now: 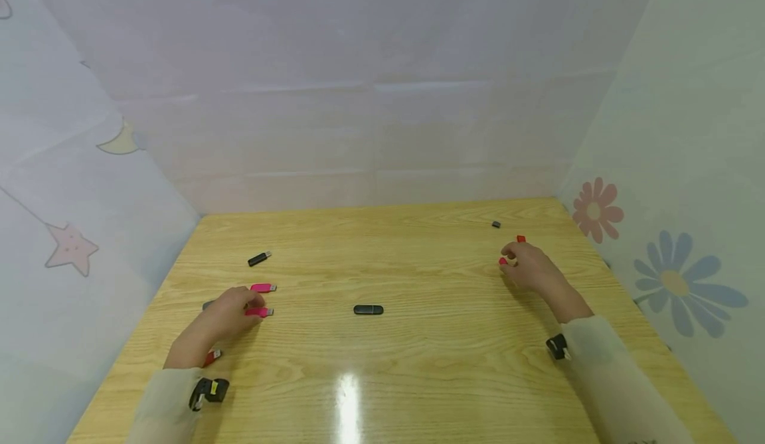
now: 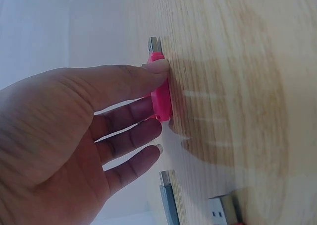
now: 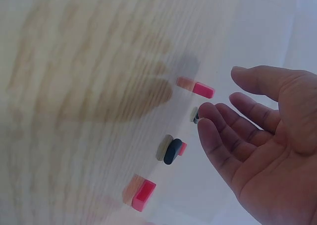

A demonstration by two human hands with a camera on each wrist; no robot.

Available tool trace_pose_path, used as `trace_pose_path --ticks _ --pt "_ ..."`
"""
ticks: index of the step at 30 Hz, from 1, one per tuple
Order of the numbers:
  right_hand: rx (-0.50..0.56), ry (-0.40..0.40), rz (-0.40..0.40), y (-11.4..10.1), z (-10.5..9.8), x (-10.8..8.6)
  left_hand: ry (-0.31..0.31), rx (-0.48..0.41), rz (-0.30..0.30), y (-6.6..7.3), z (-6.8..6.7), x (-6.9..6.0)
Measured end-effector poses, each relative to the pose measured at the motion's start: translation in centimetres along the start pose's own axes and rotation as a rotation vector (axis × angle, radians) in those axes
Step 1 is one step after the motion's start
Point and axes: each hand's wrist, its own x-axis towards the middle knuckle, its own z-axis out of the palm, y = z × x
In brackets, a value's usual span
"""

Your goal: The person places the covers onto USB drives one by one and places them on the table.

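Note:
My left hand (image 1: 228, 312) pinches a pink USB stick (image 2: 161, 101) between thumb and fingers, low over the wood, its metal plug pointing right in the head view. Just beyond it lies a second pink stick (image 1: 261, 288). On the right, my right hand (image 1: 530, 269) hovers with relaxed, spread fingers by a small pink cap (image 3: 203, 90); in the right wrist view thumb and fingers stand clear of that cap. Past this hand lies a red cap (image 1: 521, 239).
A closed black stick (image 1: 368, 310) lies mid-table, and an uncapped black one (image 1: 258, 259) at the back left. A red stick (image 1: 212, 358) is by my left wrist, a grey stick (image 2: 170, 204) beyond the left fingers. At the back right is a dark cap (image 1: 496, 224).

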Motion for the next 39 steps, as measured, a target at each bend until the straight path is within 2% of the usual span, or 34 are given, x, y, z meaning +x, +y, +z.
trace_pose_path --ticks 10,24,31,39 --pt "-0.033 -0.006 0.010 0.2 0.2 0.9 0.002 0.011 0.035 -0.2 0.1 0.2" --pt "-0.054 -0.031 0.021 0.8 0.5 1.8 -0.004 -0.003 0.030 -0.1 -0.2 0.3" --pt "-0.056 -0.039 0.014 0.7 0.4 2.0 -0.011 -0.025 -0.001 -0.1 0.1 0.4" --pt "-0.077 -0.034 -0.002 1.2 0.8 2.3 -0.018 -0.052 0.003 -0.3 0.3 0.6"
